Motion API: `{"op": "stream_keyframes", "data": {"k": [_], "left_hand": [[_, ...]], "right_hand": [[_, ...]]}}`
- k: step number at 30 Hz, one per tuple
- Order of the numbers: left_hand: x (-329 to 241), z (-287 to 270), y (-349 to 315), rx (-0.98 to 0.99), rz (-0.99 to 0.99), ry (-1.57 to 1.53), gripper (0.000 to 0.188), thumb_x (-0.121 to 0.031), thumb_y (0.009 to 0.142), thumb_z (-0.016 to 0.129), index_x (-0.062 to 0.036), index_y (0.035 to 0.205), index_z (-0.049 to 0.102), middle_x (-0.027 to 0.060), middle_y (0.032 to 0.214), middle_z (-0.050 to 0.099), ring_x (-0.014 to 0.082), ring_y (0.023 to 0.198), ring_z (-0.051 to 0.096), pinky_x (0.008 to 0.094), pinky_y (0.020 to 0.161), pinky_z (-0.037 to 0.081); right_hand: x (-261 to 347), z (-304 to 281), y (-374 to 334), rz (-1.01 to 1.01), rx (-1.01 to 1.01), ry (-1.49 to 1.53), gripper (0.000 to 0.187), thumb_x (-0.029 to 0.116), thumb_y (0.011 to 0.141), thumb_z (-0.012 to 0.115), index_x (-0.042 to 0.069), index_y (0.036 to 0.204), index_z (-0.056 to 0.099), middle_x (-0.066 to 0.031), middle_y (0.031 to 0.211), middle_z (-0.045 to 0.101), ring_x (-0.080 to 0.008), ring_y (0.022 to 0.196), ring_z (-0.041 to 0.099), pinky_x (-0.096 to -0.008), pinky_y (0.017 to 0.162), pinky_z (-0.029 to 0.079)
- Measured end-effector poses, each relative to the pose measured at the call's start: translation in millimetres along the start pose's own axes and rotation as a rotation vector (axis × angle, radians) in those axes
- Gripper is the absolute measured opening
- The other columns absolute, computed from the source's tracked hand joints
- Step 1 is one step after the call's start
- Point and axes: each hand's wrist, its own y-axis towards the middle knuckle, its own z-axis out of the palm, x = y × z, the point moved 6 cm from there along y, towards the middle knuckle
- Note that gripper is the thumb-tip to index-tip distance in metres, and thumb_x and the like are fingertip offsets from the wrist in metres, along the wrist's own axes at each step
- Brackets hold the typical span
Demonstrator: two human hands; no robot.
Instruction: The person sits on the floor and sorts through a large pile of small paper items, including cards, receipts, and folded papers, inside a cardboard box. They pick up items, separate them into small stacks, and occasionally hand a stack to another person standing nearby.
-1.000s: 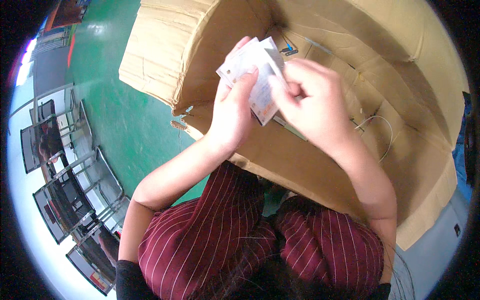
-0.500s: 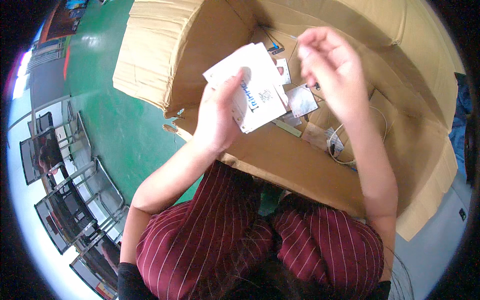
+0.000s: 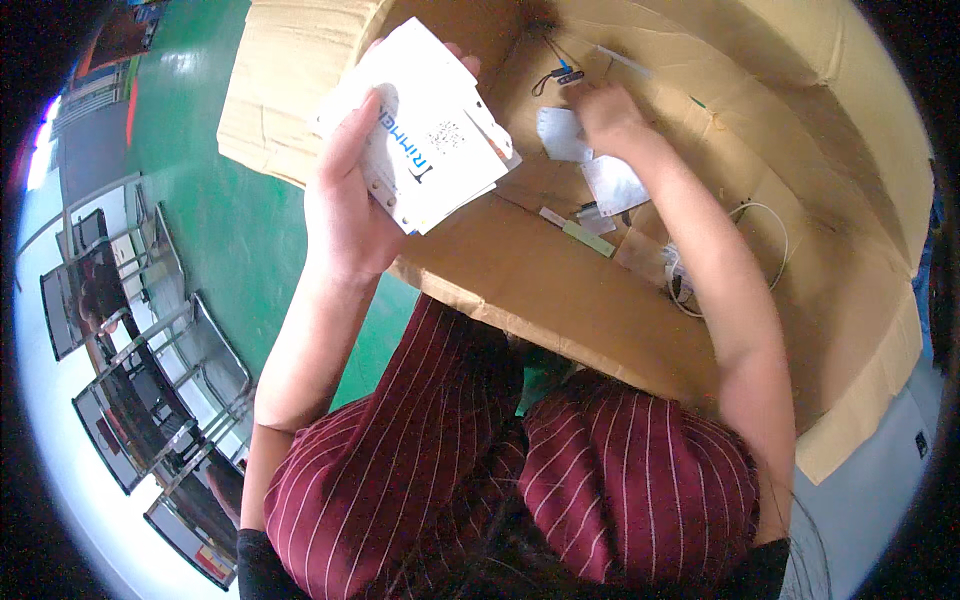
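My left hand [image 3: 350, 190] is closed round a stack of white cards [image 3: 415, 135] with blue print and small holes along the edges. The stack is tilted up over the left wall of the cardboard box, thumb on its front face. My right hand [image 3: 608, 115] reaches down inside the box. Its fingertips are blurred and partly hidden, right beside a small black-and-blue gadget with a cord loop [image 3: 568, 77]. Just below that hand lie a white card [image 3: 562, 135] and a second white card [image 3: 612, 186] on the box floor.
The large open cardboard box [image 3: 560, 335] stands before my knees. Inside are a pale green strip [image 3: 588, 238], a looped white cable [image 3: 783, 255] and small clear packets. Metal-framed chairs [image 3: 120, 430] stand at the left on a green floor [image 3: 215, 220].
My left hand has moved left and up with the card stack, away from the box's middle. My right hand has gone lower and farther into the box, next to the black-and-blue gadget.
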Motion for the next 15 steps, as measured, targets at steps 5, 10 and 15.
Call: {"op": "stream_keyframes", "data": {"k": [5,10,15], "left_hand": [[3,-14,-1,-0.008,-0.003,-0.013,0.047,-0.026,0.081,0.040,0.0004,0.119,0.032,0.0198,0.114,0.044,0.0246,0.100,0.050,0.0353,0.084,0.043],[6,-24,-2,-0.009,-0.052,0.015,0.048,-0.023,0.081,0.041,-0.0016,0.122,0.027,0.0207,0.111,0.046,0.0254,0.099,0.050,0.0357,0.084,0.042],[19,-20,5,-0.037,-0.063,-0.013,0.050,-0.015,0.082,0.040,-0.0044,0.126,0.020,0.0159,0.112,0.046,0.0231,0.099,0.050,0.0350,0.083,0.042]], "right_hand": [[-23,-15,-21,0.121,0.065,0.616,0.022,0.018,0.074,0.056,0.001,0.089,0.057,-0.0113,0.079,0.060,-0.0219,0.074,0.057,-0.0336,0.066,0.045],[-32,-39,-40,0.221,0.056,1.036,0.022,0.015,0.082,0.047,0.000,0.097,0.052,-0.0044,0.076,0.058,-0.0178,0.064,0.055,-0.0296,0.062,0.045],[1,-111,-58,0.095,-0.318,0.644,0.023,0.011,0.081,0.046,0.000,0.101,0.048,-0.0111,0.075,0.056,-0.0204,0.058,0.054,-0.0284,0.055,0.043]]}}
